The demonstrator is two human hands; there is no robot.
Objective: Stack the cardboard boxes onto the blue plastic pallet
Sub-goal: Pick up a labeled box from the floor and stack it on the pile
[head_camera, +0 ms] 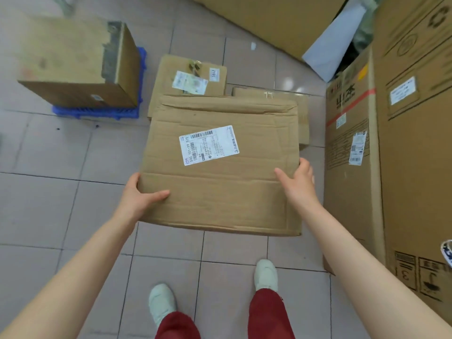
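Head view: left hand [140, 194] & right hand [297, 178] clamped on opp. edges of creased brown cardboard box w/ white label [217, 167], held above tiled floor [49, 204], prob. light, floppy—grip sides; blue plastic pallet [97, 113] far-left.

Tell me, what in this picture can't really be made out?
- Blue pallet, head view: mostly covered by the box standing on it; only its edges show.
- Flat cardboard on the floor: its near part is hidden behind the held box.
- Shipping label: small print too fine to read.
- Left hand and right hand: fingers under the held box are hidden.
- Tall carton: cut off by the right edge.
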